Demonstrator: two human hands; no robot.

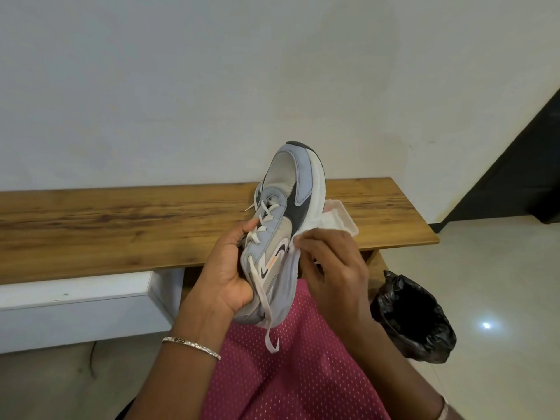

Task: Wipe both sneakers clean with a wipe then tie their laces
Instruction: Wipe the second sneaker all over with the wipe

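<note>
A grey, pale-blue and white sneaker (285, 204) is held up in front of me, toe pointing away and up. My left hand (227, 265) grips it around the heel and tongue, thumb across the white laces (260, 225), which hang loose below. My right hand (330, 268) holds a white wipe (330, 222) pressed against the sneaker's right side, by the white midsole. Only this one sneaker shows in the view.
A long wooden bench (121, 225) runs across behind the sneaker, against a pale wall. A bin lined with a black bag (415, 316) stands on the tiled floor at my right. A white ledge (75, 307) sits under the bench at left. My lap is covered in pink dotted fabric (288, 359).
</note>
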